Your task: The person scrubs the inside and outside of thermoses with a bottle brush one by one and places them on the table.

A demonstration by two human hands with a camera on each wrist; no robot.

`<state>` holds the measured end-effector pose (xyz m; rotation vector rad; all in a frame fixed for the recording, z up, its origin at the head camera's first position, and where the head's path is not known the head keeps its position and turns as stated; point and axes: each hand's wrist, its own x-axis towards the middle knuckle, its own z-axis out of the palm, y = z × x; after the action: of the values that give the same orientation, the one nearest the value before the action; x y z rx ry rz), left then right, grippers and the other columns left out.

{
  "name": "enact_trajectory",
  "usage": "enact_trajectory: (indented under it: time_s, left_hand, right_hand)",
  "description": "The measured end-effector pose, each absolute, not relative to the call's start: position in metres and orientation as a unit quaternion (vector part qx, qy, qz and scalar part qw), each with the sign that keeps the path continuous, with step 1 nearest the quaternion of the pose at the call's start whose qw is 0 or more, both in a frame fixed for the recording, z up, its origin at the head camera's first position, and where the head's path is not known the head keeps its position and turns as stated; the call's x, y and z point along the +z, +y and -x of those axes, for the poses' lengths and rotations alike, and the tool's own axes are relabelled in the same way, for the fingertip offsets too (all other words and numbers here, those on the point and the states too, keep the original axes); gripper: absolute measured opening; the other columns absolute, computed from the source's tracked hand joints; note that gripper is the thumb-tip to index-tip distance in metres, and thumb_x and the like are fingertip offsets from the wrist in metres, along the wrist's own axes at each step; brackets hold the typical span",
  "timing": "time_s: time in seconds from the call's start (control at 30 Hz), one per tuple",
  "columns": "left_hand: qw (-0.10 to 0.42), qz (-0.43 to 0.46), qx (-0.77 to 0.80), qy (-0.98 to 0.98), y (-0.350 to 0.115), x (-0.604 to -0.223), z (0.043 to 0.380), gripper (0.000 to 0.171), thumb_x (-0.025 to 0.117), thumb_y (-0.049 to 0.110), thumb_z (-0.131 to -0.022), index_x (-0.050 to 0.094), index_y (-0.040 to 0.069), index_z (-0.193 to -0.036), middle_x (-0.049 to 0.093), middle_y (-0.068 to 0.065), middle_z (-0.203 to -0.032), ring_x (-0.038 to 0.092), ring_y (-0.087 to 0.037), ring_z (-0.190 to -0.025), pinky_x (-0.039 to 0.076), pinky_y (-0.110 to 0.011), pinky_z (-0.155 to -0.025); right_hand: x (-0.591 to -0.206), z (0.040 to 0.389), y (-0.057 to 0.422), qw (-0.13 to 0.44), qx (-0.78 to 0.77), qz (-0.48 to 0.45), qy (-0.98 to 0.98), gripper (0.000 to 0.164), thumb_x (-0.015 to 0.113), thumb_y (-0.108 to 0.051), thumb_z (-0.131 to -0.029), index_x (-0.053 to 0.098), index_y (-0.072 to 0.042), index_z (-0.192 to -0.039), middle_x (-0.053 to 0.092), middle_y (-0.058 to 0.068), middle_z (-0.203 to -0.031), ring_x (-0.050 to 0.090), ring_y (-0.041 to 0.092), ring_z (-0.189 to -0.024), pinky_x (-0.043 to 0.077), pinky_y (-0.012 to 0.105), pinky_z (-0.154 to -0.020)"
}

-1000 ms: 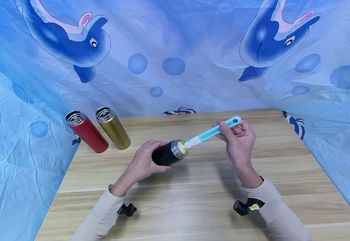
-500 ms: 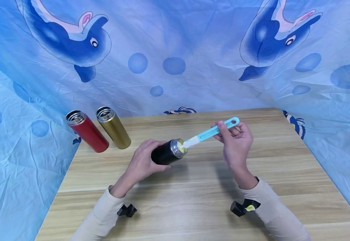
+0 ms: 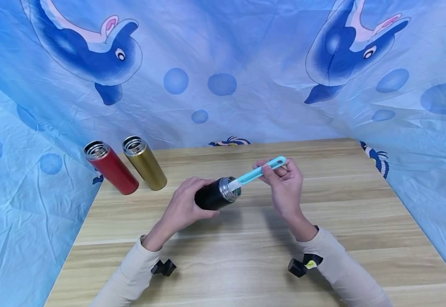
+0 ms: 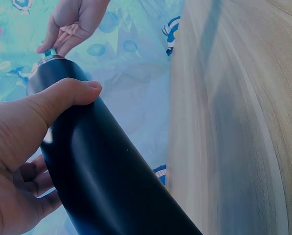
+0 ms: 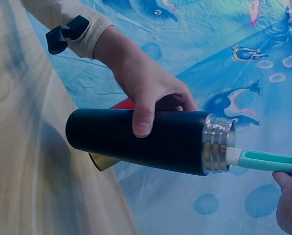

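Black bottle (image 3: 208, 197), tilted, seemingly held above the middle of the bench (image 3: 322, 273), with shadow below; its mouth faces the right-hand side. Into its metal neck (image 3: 224, 188) runs the white shank (image 3: 234, 185) of a turquoise handle (image 3: 255, 174). Whatever sits on the shank's end is hidden inside, so on my feed I cannot tell whether it touches the inner wall.

Left grip (image 3: 184, 204): clamped around the bottle's body, thumb on one side, fingers on the other. Right grip (image 3: 284, 187): thumb and fingers together, pinching the handle near its holed end.

Risks, as I judge them: the body looks smooth, so a push off the bottle's line could twist it within the left grip or slide it out. The right grip sits well apart from the neck; a small wrist turn would lever the shank against the rim. Should the hidden end jam, a straight pull could drag the bottle along.

Farther out, I log a red bottle (image 3: 113, 170) and a gold bottle (image 3: 148, 166), standing uncapped, near each other. A wide leftward arm swing might topple the gold one. Behind: blue dolphin curtain (image 3: 261, 94).
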<state>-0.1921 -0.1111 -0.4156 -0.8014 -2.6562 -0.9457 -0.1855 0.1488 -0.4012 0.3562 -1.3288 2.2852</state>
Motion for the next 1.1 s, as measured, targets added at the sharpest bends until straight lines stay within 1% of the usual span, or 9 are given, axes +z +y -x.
enact_trajectory:
  time_s: [0.17,0.3,0.43,0.67,0.73,0.9,1.03,1.1]
  left_hand:
    - [0.101,0.271,-0.323,-0.901,-0.110,-0.417,0.193,0.078,0.100,0.032,-0.061,0.067,0.015,-0.130,0.067,-0.003,-0.119,0.060,-0.021,-0.110,0.055,-0.048,-0.091]
    - [0.102,0.271,-0.320,-0.902,-0.110,-0.418,0.193,0.078,0.100,0.031,-0.060,0.067,0.015,-0.129,0.067,-0.003,-0.118,0.061,-0.022,-0.111,0.055,-0.049,-0.091]
    - [0.103,0.270,-0.314,-0.904,-0.110,-0.417,0.193,0.079,0.100,0.033,-0.061,0.067,0.014,-0.130,0.067,-0.004,-0.119,0.061,-0.023,-0.112,0.055,-0.049,-0.092]
    - [0.091,0.266,-0.324,-0.904,-0.114,-0.416,0.194,0.079,0.100,0.032,-0.062,0.066,0.015,-0.132,0.067,-0.003,-0.121,0.061,-0.022,-0.112,0.056,-0.049,-0.092]
    - [0.088,0.264,-0.327,-0.903,-0.115,-0.416,0.194,0.079,0.099,0.032,-0.062,0.066,0.015,-0.132,0.067,-0.003,-0.122,0.061,-0.022,-0.113,0.056,-0.049,-0.092]
    - [0.088,0.261,-0.323,-0.905,-0.118,-0.418,0.194,0.078,0.099,0.032,-0.062,0.066,0.015,-0.131,0.067,-0.004,-0.122,0.060,-0.022,-0.113,0.055,-0.050,-0.093]
    - [0.094,0.263,-0.314,-0.907,-0.119,-0.419,0.195,0.078,0.099,0.032,-0.062,0.066,0.015,-0.130,0.066,-0.004,-0.121,0.059,-0.023,-0.113,0.054,-0.050,-0.094]
    - [0.098,0.264,-0.312,-0.907,-0.121,-0.419,0.195,0.077,0.099,0.031,-0.061,0.066,0.015,-0.129,0.066,-0.004,-0.120,0.059,-0.023,-0.113,0.053,-0.050,-0.094]
  right_hand:
    - [-0.408,0.185,0.141,0.234,0.819,-0.127,-0.508,0.014,0.068,0.009,-0.092,0.058,0.002,-0.099,0.078,0.013,-0.095,0.076,0.031,-0.091,0.060,0.042,-0.080]
    - [-0.413,0.184,0.136,0.237,0.813,-0.122,-0.518,0.015,0.070,0.006,-0.092,0.057,0.004,-0.099,0.077,0.015,-0.096,0.076,0.033,-0.091,0.060,0.042,-0.078]
    - [-0.416,0.181,0.131,0.232,0.816,-0.119,-0.517,0.016,0.070,0.007,-0.092,0.055,0.006,-0.098,0.077,0.016,-0.095,0.077,0.032,-0.089,0.060,0.043,-0.077]
    - [-0.417,0.181,0.129,0.212,0.822,-0.127,-0.512,0.013,0.068,0.008,-0.093,0.056,0.004,-0.097,0.078,0.014,-0.096,0.077,0.030,-0.092,0.060,0.043,-0.080]
    - [-0.416,0.181,0.130,0.208,0.826,-0.125,-0.508,0.013,0.068,0.008,-0.092,0.056,0.004,-0.096,0.078,0.014,-0.095,0.076,0.031,-0.092,0.060,0.044,-0.080]
    - [-0.412,0.182,0.136,0.226,0.828,-0.099,-0.503,0.016,0.073,0.004,-0.090,0.058,0.005,-0.097,0.077,0.019,-0.092,0.076,0.036,-0.090,0.060,0.041,-0.075]
    - [-0.406,0.183,0.141,0.250,0.831,-0.090,-0.490,0.017,0.074,0.004,-0.090,0.059,0.007,-0.097,0.075,0.024,-0.089,0.077,0.033,-0.087,0.061,0.037,-0.071]
    - [-0.402,0.183,0.145,0.258,0.833,-0.093,-0.481,0.017,0.073,0.006,-0.090,0.058,0.007,-0.096,0.076,0.023,-0.089,0.077,0.031,-0.086,0.061,0.035,-0.070]
